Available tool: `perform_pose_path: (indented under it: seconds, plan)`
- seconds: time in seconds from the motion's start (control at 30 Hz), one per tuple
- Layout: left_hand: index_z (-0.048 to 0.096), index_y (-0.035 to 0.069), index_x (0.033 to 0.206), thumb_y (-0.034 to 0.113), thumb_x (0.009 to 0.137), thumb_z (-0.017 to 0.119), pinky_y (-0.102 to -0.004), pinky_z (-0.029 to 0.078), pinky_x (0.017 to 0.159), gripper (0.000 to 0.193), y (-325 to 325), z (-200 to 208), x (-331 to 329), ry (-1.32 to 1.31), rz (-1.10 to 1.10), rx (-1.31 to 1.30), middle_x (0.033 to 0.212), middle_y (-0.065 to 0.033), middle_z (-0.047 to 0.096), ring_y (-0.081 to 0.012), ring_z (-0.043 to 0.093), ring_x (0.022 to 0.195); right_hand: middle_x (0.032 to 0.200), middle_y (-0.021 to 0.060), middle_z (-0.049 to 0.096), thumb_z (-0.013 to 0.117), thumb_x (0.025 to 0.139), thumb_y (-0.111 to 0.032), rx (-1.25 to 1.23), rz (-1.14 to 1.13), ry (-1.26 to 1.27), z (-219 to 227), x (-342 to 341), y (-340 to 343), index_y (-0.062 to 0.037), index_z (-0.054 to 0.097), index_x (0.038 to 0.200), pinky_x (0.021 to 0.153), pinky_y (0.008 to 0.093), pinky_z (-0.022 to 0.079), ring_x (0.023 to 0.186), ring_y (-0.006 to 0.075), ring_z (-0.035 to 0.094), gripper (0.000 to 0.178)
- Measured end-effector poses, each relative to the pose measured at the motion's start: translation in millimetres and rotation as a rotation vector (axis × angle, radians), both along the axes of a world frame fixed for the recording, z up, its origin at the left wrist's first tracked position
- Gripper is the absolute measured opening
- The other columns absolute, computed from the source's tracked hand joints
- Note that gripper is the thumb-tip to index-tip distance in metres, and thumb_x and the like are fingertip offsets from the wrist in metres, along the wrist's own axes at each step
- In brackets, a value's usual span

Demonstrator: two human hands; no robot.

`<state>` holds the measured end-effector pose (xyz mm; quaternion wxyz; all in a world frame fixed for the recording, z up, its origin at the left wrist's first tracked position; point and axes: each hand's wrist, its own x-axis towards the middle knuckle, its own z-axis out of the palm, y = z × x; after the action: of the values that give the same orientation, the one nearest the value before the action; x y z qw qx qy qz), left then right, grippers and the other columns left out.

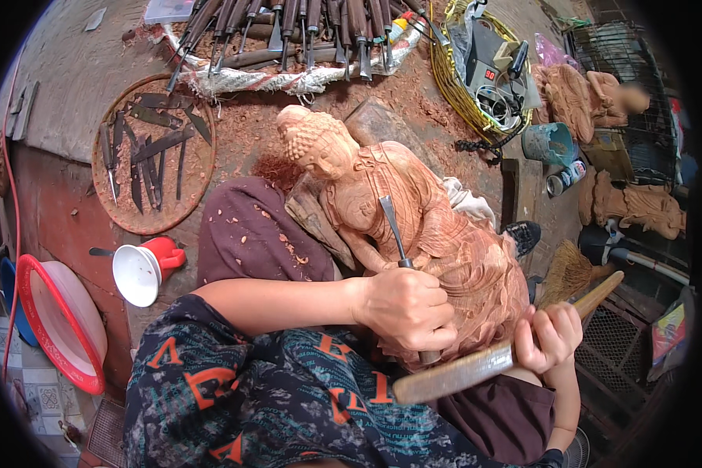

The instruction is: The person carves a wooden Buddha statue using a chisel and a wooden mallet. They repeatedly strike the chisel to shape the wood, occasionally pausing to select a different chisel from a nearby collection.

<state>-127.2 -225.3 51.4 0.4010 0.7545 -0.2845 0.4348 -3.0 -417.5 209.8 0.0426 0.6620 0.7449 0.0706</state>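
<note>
Statue [438,218] of bare reddish wood, a seated figure, lies slanted across the person's lap, its head toward the far left and its rippled lower end toward the near right. A wooden block [317,218] sits just left of its chest, next to the brown trousers [249,226], which are flecked with wood chips [290,248]. It looks solid and stiff, so it is probably heavy for one hand and would not bend or squash. The cut surface seems dry and a little rough, more likely to give grip than to slip. Thin edges of the robe folds, the fingers and the small curls of hair look the easiest parts to chip. A sound hold would likely be with two hands, one behind the shoulders and one under the thick base, keeping off the face and the fine ridges.

The left hand [405,308] is clenched in a fist round the handle of a chisel [395,232], whose flat blade points to the far side over the figure's middle; whether its edge touches the wood cannot be told. The right hand [551,335] has its fingers wrapped round a wooden mallet [460,373], whose broad end reaches left to near the chisel's butt. Neither hand is free.
</note>
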Motion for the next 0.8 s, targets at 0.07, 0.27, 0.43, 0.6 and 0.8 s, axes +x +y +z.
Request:
perform_pose_path:
  seconds: [0.07,0.27,0.43,0.6,0.8]
  plan:
    - [0.048,0.013,0.064,0.015,0.077,0.068,-0.0241,0.034,0.044,0.024,-1.0,0.1,-0.4,-0.013,0.0,0.011,0.059,0.0047,0.041,-0.0098,0.045,0.051,0.073,0.0054,0.05,0.067,0.069,0.011,0.08,0.07,0.095,-0.1,-2.6,-7.6,-0.0146,0.053,0.099,0.049,0.0334,0.042,0.061,0.0205,0.049,0.042]
    - [0.05,0.013,0.065,0.018,0.075,0.07,-0.0265,0.034,0.044,0.022,9.8,-2.9,8.9,0.014,0.043,0.001,0.059,0.0039,0.042,-0.0111,0.046,0.051,0.072,0.0047,0.049,0.065,0.068,0.017,0.041,-0.028,-0.007,-2.9,1.0,0.6,-0.0156,0.051,0.1,0.049,0.0327,0.041,0.055,0.0194,0.047,0.048]
    - [0.047,0.012,0.063,0.016,0.078,0.069,-0.0262,0.035,0.044,0.027,9.4,11.4,-0.7,-0.007,0.005,-0.042,0.059,0.0031,0.042,-0.0118,0.047,0.05,0.071,0.0038,0.048,0.066,0.07,0.015,0.212,0.049,0.177,-2.8,0.8,-1.3,-0.0153,0.048,0.103,0.049,0.0338,0.04,0.055,0.0191,0.047,0.048]
    - [0.047,0.012,0.062,0.014,0.077,0.068,-0.0259,0.036,0.044,0.026,2.1,10.1,-1.7,0.013,-0.049,-0.071,0.059,0.0036,0.041,-0.0114,0.047,0.051,0.072,0.0041,0.048,0.066,0.068,0.016,0.163,-0.012,0.154,7.1,-0.5,0.7,-0.0155,0.048,0.104,0.048,0.0342,0.04,0.055,0.0198,0.047,0.051]
    - [0.047,0.013,0.063,0.017,0.076,0.068,-0.0261,0.034,0.043,0.026,4.1,12.1,0.0,0.046,-0.024,-0.074,0.058,0.004,0.041,-0.0112,0.045,0.05,0.072,0.005,0.049,0.064,0.072,0.015,0.167,0.053,0.137,-2.5,3.1,1.4,-0.0149,0.05,0.104,0.048,0.0335,0.04,0.054,0.0195,0.046,0.046]
